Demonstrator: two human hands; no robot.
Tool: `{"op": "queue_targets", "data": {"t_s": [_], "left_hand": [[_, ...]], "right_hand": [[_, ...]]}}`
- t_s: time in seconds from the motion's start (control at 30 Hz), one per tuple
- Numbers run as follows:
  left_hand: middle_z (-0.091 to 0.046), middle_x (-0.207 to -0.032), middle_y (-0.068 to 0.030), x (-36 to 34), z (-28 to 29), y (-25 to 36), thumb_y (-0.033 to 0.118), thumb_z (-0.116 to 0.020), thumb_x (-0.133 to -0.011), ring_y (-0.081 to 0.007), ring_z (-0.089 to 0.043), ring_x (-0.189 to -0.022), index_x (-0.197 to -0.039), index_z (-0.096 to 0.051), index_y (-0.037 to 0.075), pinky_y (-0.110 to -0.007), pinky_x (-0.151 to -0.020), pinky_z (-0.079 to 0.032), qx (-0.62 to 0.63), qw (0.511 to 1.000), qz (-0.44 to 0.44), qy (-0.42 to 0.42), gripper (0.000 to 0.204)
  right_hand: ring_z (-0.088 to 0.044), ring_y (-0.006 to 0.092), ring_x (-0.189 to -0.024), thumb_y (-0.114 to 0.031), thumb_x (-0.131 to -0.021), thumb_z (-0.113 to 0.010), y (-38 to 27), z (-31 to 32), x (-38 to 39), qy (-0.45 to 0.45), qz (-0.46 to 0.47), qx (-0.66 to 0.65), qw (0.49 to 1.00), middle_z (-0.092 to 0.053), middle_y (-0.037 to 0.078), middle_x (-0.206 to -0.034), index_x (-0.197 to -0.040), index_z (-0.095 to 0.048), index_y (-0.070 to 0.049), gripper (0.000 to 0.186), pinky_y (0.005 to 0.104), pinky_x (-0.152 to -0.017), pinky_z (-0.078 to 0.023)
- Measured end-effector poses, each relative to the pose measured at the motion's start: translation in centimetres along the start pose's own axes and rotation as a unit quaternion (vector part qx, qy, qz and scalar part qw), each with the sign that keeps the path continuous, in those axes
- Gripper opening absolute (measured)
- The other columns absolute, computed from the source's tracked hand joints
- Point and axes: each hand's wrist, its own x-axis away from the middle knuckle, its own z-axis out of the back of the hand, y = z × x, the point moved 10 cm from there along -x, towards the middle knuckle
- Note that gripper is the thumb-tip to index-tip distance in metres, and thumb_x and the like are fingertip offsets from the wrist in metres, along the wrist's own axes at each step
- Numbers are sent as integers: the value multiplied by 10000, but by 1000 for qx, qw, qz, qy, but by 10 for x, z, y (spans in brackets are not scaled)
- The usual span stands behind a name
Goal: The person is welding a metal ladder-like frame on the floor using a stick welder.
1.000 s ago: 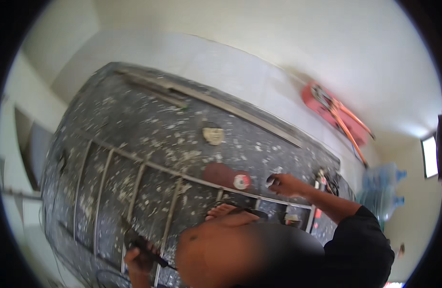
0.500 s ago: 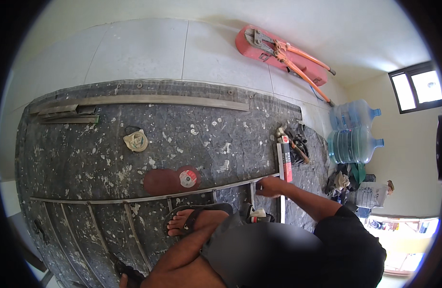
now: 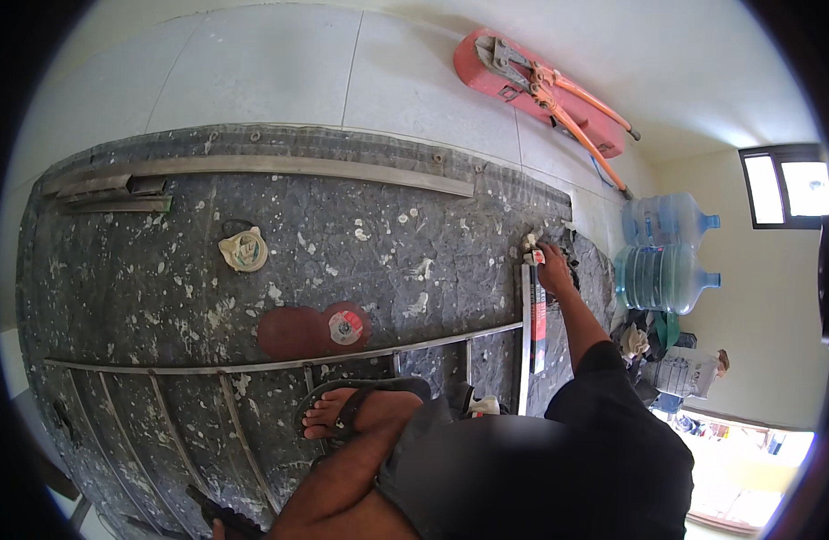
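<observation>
Frame (image 3: 279, 365) on tarp (image 3: 342, 270), bottles (image 3: 659, 274) at right

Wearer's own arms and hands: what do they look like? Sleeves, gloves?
Right arm: black sleeve, bare forearm below it. Right hand: ungloved, no watch or band visible. Left hand: only a bare sliver shows at the lower edge; the rest is out of view.

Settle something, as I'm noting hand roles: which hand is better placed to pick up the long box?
Right, probably: the right hand is at the far end of the long box, while the left hand, away at the lower edge, appears to grip a black tool.
</observation>
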Motion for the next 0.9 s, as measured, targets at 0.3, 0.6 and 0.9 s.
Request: {"op": "queue_targets", "data": {"t_s": [0.3, 0.6, 0.9], "left_hand": [[-551, -844, -65, 6, 14, -3, 378, -633, -829, -238, -538, -773, -1028, -548, 82, -422, -747, -456, 21, 999, -17, 20, 367], [-566, -729, -57, 30, -8, 19, 374, -577, -899, -208, -549, -642, -911, -560, 90, -403, -652, -478, -22, 996, -62, -67, 285], [-638, -937, -104, 38, -13, 16, 398, -673, -837, -250, -620, -879, -1047, -545, 47, -407, -837, -477, -54, 998, -11, -31, 429]], "right_hand": [[-596, 382, -986, -180, -790, -605, -18, -13, -42, -154, 82, 84, 981, -649, 168, -1007, -956, -665, -59, 214, 462, -869, -466], [-631, 431, -835, -145, -726, -628, 73, -57, -52, -172, -21, 162, 972, -642, 265, -857, -877, -631, 8, 215, 502, -702, -494], [-625, 421, -907, -387, -797, -676, 16, -70, -52, -200, 18, 44, 979, -644, 272, -883, -894, -635, 12, 413, 498, -760, -490]]}}
